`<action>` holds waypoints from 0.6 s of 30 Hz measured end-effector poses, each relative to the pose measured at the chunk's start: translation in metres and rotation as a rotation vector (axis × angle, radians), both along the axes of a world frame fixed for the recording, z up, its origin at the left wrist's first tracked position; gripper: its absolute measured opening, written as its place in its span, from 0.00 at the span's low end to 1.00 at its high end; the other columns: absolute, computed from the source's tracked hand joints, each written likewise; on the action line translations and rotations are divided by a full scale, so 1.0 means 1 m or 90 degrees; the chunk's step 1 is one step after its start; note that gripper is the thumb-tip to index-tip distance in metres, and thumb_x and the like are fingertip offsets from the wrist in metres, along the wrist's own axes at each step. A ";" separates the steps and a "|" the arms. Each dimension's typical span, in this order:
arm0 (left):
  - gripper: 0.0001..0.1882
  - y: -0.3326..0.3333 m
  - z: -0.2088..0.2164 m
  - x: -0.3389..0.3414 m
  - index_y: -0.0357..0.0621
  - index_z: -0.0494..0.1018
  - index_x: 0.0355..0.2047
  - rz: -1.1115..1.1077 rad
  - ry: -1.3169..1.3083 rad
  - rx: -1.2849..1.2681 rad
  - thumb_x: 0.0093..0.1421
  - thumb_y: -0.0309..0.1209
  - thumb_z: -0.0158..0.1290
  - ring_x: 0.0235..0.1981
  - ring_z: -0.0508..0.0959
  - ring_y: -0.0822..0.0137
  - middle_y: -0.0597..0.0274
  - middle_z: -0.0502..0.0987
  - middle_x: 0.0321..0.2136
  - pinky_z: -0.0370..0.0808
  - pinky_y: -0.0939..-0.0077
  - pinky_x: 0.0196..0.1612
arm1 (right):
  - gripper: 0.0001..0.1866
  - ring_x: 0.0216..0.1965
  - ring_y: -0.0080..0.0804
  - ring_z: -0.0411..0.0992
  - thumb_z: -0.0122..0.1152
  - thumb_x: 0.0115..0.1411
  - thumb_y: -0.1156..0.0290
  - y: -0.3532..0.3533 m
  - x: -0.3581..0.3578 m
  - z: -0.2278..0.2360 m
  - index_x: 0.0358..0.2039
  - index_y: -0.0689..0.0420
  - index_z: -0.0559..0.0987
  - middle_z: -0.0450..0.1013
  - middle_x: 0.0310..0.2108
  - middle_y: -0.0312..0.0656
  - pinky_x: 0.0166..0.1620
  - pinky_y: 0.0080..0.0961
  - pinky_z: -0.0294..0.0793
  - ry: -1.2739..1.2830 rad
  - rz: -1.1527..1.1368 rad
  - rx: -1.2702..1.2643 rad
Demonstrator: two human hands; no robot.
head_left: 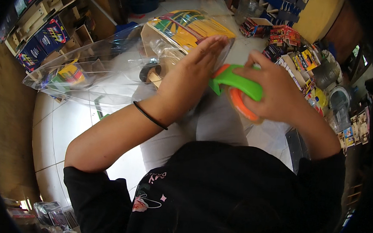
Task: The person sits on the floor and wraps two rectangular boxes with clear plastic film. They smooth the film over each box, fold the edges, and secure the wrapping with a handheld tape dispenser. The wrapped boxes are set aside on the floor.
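- Our left hand [189, 78] lies flat, fingers straight, pressing the clear plastic bag [112, 65] over the wooden toy truck [178, 35] inside it.
- Our right hand [273, 94] has its grip closed around the green-and-orange tape dispenser [239, 87], just right of the bag's near end.
- We judge it best to keep the film taut — and draw the dispenser evenly.
- Far right, open boxes [300, 63] hold small colourful packs.

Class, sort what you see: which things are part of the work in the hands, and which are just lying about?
In hand:
left hand flat on clear plastic bag
wooden toy truck inside the bag
right hand gripping green-and-orange tape dispenser

Lying about:
small printed boxes
wooden shelf units
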State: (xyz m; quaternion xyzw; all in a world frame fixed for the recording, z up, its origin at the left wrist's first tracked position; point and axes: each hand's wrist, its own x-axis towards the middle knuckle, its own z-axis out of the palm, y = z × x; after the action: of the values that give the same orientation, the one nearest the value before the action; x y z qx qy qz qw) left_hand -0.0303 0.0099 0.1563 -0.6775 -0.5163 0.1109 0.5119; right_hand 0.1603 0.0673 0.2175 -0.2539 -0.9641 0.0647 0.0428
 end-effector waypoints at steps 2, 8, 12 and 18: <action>0.48 0.005 -0.005 -0.002 0.35 0.59 0.61 0.017 0.008 -0.012 0.46 0.55 0.52 0.69 0.47 0.62 0.55 0.53 0.66 0.38 0.62 0.70 | 0.19 0.32 0.45 0.72 0.62 0.43 0.72 0.017 -0.006 -0.011 0.39 0.54 0.81 0.69 0.34 0.45 0.40 0.34 0.73 -0.183 0.013 -0.036; 0.40 0.011 -0.037 -0.017 0.34 0.57 0.62 0.025 0.052 -0.102 0.56 0.50 0.47 0.69 0.48 0.60 0.52 0.54 0.65 0.39 0.63 0.69 | 0.16 0.38 0.44 0.73 0.62 0.45 0.68 0.113 0.044 -0.098 0.37 0.58 0.81 0.72 0.35 0.47 0.45 0.35 0.73 0.184 -0.013 -0.136; 0.36 -0.002 -0.059 -0.019 0.35 0.60 0.60 0.012 0.000 -0.176 0.58 0.47 0.46 0.68 0.50 0.59 0.51 0.56 0.64 0.43 0.65 0.69 | 0.25 0.42 0.41 0.72 0.63 0.47 0.69 0.203 0.112 -0.212 0.48 0.57 0.76 0.69 0.42 0.47 0.48 0.31 0.70 0.415 -0.255 0.004; 0.31 -0.064 -0.029 -0.035 0.58 0.66 0.58 -0.127 -0.166 -0.307 0.56 0.52 0.53 0.67 0.52 0.58 0.61 0.60 0.63 0.45 0.48 0.66 | 0.28 0.45 0.41 0.70 0.62 0.52 0.65 0.215 0.157 -0.446 0.52 0.64 0.72 0.72 0.44 0.49 0.51 0.32 0.68 0.829 -0.743 -0.376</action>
State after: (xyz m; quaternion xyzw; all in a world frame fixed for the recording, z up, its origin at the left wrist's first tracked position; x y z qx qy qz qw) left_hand -0.0648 -0.0541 0.1271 -0.8357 -0.4674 0.0915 0.2736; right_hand 0.3170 0.2823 -0.2285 -0.6139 -0.4131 0.4065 0.5359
